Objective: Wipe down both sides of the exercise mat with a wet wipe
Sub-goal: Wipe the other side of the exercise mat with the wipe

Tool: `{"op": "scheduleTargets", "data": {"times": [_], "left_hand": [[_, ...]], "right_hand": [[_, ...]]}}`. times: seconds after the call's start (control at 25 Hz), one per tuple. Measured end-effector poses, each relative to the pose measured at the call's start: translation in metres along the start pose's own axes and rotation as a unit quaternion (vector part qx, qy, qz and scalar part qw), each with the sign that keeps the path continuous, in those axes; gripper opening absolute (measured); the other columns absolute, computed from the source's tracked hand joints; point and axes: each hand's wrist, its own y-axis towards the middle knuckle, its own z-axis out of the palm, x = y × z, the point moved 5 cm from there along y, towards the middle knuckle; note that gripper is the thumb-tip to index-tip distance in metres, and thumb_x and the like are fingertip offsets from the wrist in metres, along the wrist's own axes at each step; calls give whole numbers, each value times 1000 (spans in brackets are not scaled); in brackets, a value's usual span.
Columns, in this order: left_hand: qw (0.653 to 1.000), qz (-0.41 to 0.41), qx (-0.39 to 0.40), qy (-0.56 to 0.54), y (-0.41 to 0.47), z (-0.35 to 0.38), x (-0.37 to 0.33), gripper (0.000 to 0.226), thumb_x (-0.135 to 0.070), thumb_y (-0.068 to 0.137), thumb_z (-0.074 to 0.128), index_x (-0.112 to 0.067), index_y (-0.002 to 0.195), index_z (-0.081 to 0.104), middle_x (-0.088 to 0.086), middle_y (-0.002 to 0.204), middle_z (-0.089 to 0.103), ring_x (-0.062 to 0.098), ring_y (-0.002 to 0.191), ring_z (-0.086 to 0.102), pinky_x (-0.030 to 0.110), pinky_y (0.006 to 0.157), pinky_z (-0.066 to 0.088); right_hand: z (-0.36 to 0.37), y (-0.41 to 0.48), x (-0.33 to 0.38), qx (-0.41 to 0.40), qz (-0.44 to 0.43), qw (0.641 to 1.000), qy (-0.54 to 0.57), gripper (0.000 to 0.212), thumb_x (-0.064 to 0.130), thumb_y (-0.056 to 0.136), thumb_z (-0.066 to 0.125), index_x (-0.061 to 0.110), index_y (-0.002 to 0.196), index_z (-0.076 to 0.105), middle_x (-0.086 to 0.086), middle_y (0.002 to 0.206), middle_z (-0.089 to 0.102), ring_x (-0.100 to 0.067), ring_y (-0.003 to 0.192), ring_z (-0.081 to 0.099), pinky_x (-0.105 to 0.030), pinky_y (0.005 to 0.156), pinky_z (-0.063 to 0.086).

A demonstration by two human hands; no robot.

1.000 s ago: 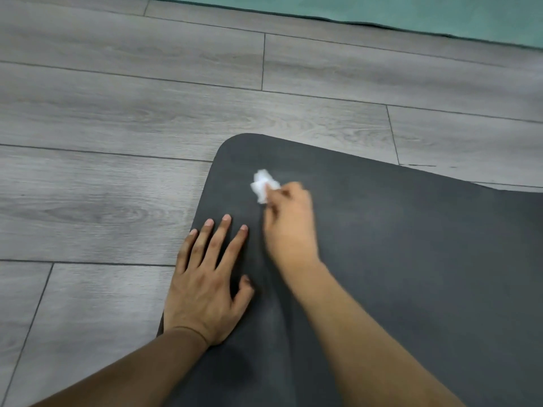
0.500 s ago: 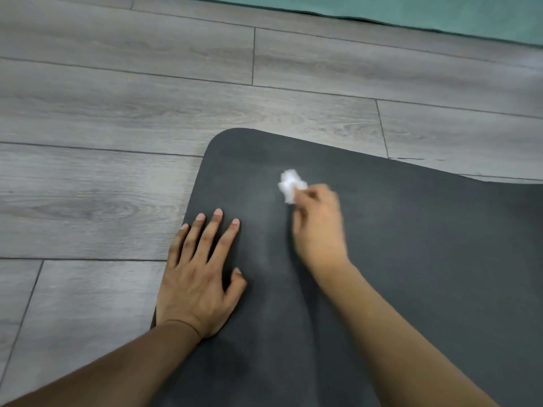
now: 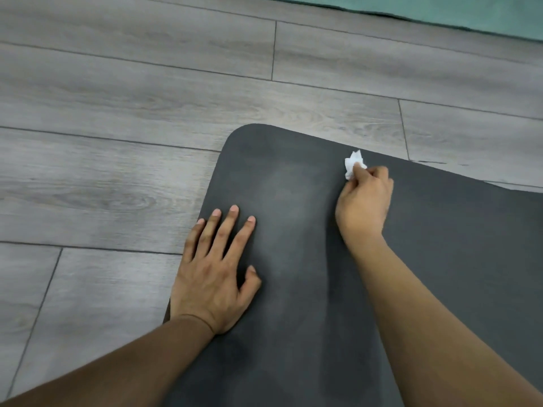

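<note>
Head view: nearest me, my left hand [image 3: 214, 277] lies flat, fingers spread, on the mat [image 3: 440, 259] at its 9 o'clock edge. Toward 1 o'clock my right hand [image 3: 364, 207] pinches a crumpled wipe [image 3: 354, 164] on the mat, just beside its far edge. Grey plank floor [image 3: 117, 171] runs from 9 to 12 o'clock beyond the rounded corner. A teal strip [image 3: 470, 10] lies farthest, at 1 o'clock.

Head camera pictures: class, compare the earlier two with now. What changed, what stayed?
The right hand, pinching the wet wipe, slid rightwards across the mat toward its far edge, away from the left hand. The left hand stayed flat at the mat's left edge; the wipe stayed pinched.
</note>
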Motion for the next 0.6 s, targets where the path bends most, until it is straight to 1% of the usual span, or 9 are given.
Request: {"op": "scheduleTargets", "data": {"times": [0.08, 0.16, 0.24, 0.28, 0.32, 0.4, 0.44, 0.48, 0.6], "left_hand": [[1000, 1, 6, -1, 0, 0, 1, 76, -45, 88, 42, -23, 160, 31, 6, 168, 25, 28, 156, 21, 52, 125, 21], [1000, 1, 14, 3, 0, 1, 1, 77, -46, 88, 42, -23, 161, 29, 6, 169, 23, 27, 156, 19, 52, 125, 21], [1000, -2, 14, 7, 0, 1, 2, 78, -46, 88, 42, -23, 161, 28, 6, 169, 22, 27, 156, 19, 52, 125, 21], [1000, 0, 15, 5, 0, 0, 1, 78, -46, 88, 42, -23, 161, 28, 5, 169, 23, 28, 156, 19, 52, 125, 21], [1000, 1, 13, 1, 1, 0, 1, 77, -46, 88, 42, -24, 161, 29, 5, 169, 23, 28, 156, 19, 52, 125, 21], [1000, 0, 13, 1, 1, 1, 1, 78, -46, 88, 43, -24, 161, 28, 5, 169, 22, 27, 157, 18, 51, 125, 20], [1000, -2, 18, 2, 1, 1, 2, 78, -46, 88, 43, -24, 162, 27, 5, 169, 21, 27, 157, 17, 51, 125, 20], [1000, -2, 21, 3, 1, 2, 1, 79, -46, 88, 42, -24, 162, 25, 5, 170, 19, 27, 157, 15, 52, 125, 20], [999, -4, 32, 8, 1, 4, 2, 80, -46, 88, 43, -24, 162, 24, 6, 170, 18, 27, 157, 15, 52, 125, 21]], "right_hand": [[24, -10, 55, 48, -125, 989, 56, 23, 2, 89, 50, 7, 101, 69, -11, 97, 54, -26, 83, 43, -42, 75, 45], [46, -28, 105, 129, -294, 944, 74, 24, 3, 88, 55, 9, 105, 71, -11, 96, 56, -28, 82, 47, -40, 76, 46], [59, -20, 125, 177, -384, 904, 56, 22, 6, 90, 55, 10, 104, 71, -12, 98, 57, -30, 84, 49, -42, 78, 47], [63, -6, 124, 170, -377, 909, 47, 22, 7, 90, 54, 10, 104, 71, -13, 99, 57, -32, 86, 50, -42, 78, 46], [66, 11, 119, 143, -338, 929, 44, 23, 7, 91, 53, 9, 104, 72, -14, 99, 57, -33, 87, 51, -42, 78, 46], [67, 30, 107, 73, -204, 974, 62, 25, 4, 91, 52, 8, 101, 74, -15, 98, 57, -35, 88, 52, -41, 79, 46], [69, 22, 110, 57, -162, 981, 87, 25, 2, 90, 52, 8, 101, 74, -15, 97, 57, -35, 87, 52, -41, 79, 46], [71, 6, 119, 65, -166, 978, 112, 24, 1, 89, 54, 8, 101, 74, -14, 96, 57, -33, 86, 52, -40, 79, 46], [71, -40, 144, 187, -347, 908, 145, 25, 8, 91, 56, 13, 108, 73, -8, 97, 58, -27, 87, 50, -35, 80, 45]]}}
